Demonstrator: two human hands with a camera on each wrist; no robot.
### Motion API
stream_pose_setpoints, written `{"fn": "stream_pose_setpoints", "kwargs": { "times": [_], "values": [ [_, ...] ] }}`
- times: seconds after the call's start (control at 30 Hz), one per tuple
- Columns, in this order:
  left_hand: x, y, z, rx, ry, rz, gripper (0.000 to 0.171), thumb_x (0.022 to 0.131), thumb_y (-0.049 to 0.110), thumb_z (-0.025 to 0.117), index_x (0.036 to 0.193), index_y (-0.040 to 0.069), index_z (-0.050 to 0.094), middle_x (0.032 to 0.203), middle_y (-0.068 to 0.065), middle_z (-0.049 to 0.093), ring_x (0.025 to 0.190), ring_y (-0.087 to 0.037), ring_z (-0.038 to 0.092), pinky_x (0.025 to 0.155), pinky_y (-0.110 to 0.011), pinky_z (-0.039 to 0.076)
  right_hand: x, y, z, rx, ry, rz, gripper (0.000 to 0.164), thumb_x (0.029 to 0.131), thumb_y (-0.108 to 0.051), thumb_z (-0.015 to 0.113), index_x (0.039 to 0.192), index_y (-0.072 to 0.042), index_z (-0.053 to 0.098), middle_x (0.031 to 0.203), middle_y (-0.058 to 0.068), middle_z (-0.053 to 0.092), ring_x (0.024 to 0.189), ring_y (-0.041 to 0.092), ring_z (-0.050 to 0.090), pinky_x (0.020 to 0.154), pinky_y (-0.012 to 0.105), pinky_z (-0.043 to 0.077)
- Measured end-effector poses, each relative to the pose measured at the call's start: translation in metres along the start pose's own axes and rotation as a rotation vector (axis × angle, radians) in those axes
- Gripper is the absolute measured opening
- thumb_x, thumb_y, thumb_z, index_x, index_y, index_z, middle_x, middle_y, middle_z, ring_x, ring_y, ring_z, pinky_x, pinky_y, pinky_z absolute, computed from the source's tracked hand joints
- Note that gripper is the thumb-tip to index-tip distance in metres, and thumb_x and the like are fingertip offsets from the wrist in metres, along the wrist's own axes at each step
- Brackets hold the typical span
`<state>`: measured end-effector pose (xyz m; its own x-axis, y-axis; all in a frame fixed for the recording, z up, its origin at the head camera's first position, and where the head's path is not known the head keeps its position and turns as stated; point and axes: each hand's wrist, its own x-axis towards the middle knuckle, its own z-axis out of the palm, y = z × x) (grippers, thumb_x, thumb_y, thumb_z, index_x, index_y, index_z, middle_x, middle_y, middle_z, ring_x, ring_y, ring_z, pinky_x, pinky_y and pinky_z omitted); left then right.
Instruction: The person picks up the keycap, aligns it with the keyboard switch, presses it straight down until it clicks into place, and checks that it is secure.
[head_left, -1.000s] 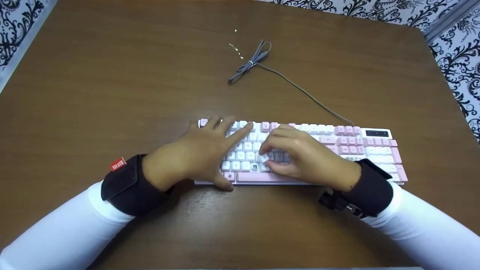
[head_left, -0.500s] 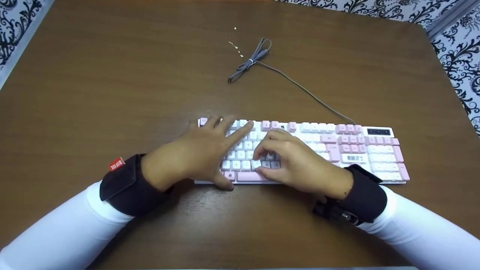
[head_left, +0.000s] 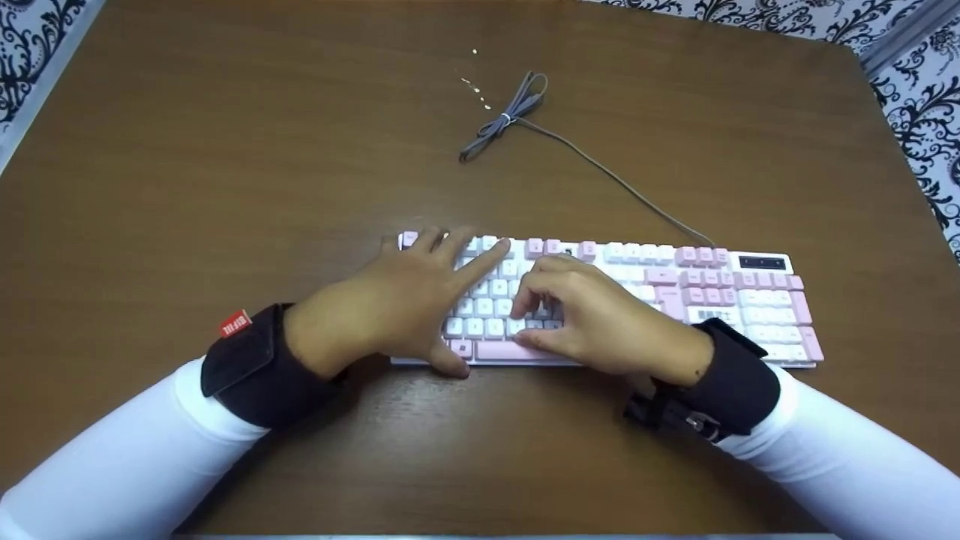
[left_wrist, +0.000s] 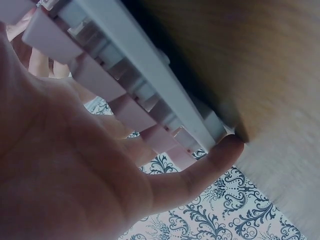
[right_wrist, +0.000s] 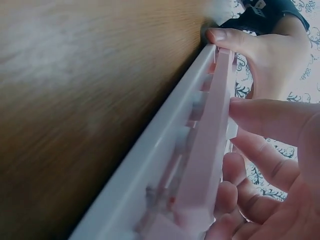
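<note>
A pink and white keyboard (head_left: 784, 315) lies flat on the brown table. My left hand (head_left: 409, 300) rests over its left end with fingers spread; in the left wrist view the thumb (left_wrist: 195, 177) touches the front edge. Just above the long pink space bar (head_left: 517, 351), thumb and index finger of my right hand (head_left: 600, 315) pinch a white keycap (head_left: 515, 328) in the bottom letter row. Seen from the right wrist, the right thumb (right_wrist: 270, 117) lies close beside the space bar. My left hand hides many of the left keys.
From the keyboard's back edge a grey cable (head_left: 622, 180) runs to a tied bundle (head_left: 506, 120). Small pale specks (head_left: 476, 90) lie beside that bundle. In the top row, one spot (head_left: 568, 253) between pink keys looks dark. Black-patterned white covering (head_left: 930, 135) shows past the table.
My right hand has moved left and nearer to the front, bringing the keycap over a spot with a dark centre above the space bar. The left hand stays in place.
</note>
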<state>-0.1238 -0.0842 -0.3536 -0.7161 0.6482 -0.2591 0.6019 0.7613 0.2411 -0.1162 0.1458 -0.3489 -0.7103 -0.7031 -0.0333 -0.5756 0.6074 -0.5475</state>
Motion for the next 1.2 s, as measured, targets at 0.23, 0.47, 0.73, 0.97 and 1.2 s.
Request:
{"fn": "stream_pose_setpoints", "kwargs": {
  "times": [0.23, 0.47, 0.73, 0.97, 1.2],
  "values": [
    [-0.0013, 0.0, -0.0012, 0.005, -0.012, -0.005, 0.129, 0.064, 0.07, 0.081, 0.162, 0.027, 0.009, 0.164, -0.016, 0.022, 0.146, -0.043, 0.029, 0.106, -0.072, 0.032, 0.0017, -0.0029, -0.0013, 0.019, -0.024, 0.028, 0.016, 0.081, -0.016, 0.082, 0.089, -0.012, 0.068, 0.088, -0.002, 0.064, 0.085, 0.012, 0.055, 0.079, 0.031, 0.047],
    [-0.0029, -0.0003, -0.0017, 0.005, -0.011, -0.007, 0.129, 0.064, 0.07, 0.081, 0.162, 0.027, 0.009, 0.164, -0.017, 0.022, 0.146, -0.044, 0.029, 0.105, -0.073, 0.032, 0.0042, -0.0042, -0.0044, 0.024, -0.063, 0.049, 0.015, 0.082, -0.015, 0.081, 0.091, -0.012, 0.069, 0.088, -0.002, 0.065, 0.084, 0.012, 0.055, 0.077, 0.03, 0.047],
    [-0.001, -0.0008, -0.0012, -0.003, 0.021, 0.012, 0.13, 0.063, 0.069, 0.082, 0.162, 0.025, 0.011, 0.163, -0.018, 0.024, 0.145, -0.043, 0.029, 0.105, -0.071, 0.033, 0.001, -0.0018, -0.0036, 0.023, -0.025, 0.04, 0.015, 0.083, -0.015, 0.081, 0.091, -0.012, 0.068, 0.09, -0.003, 0.065, 0.087, 0.012, 0.055, 0.08, 0.031, 0.046],
    [-0.0009, -0.0004, -0.0007, -0.01, -0.002, 0.001, 0.13, 0.064, 0.068, 0.082, 0.163, 0.026, 0.009, 0.163, -0.017, 0.023, 0.146, -0.043, 0.028, 0.106, -0.072, 0.032, 0.0004, -0.0024, -0.0029, 0.013, -0.039, 0.026, 0.015, 0.084, -0.017, 0.08, 0.091, -0.013, 0.068, 0.089, -0.003, 0.064, 0.087, 0.012, 0.054, 0.079, 0.031, 0.047],
    [-0.0007, 0.0006, -0.0006, 0.001, -0.004, -0.002, 0.131, 0.063, 0.07, 0.082, 0.163, 0.026, 0.008, 0.163, -0.017, 0.023, 0.145, -0.043, 0.029, 0.105, -0.071, 0.034, -0.001, -0.0039, -0.0004, 0.012, -0.018, 0.041, 0.016, 0.082, -0.017, 0.08, 0.091, -0.012, 0.067, 0.089, -0.003, 0.063, 0.088, 0.012, 0.053, 0.079, 0.031, 0.046]
  ]
}}
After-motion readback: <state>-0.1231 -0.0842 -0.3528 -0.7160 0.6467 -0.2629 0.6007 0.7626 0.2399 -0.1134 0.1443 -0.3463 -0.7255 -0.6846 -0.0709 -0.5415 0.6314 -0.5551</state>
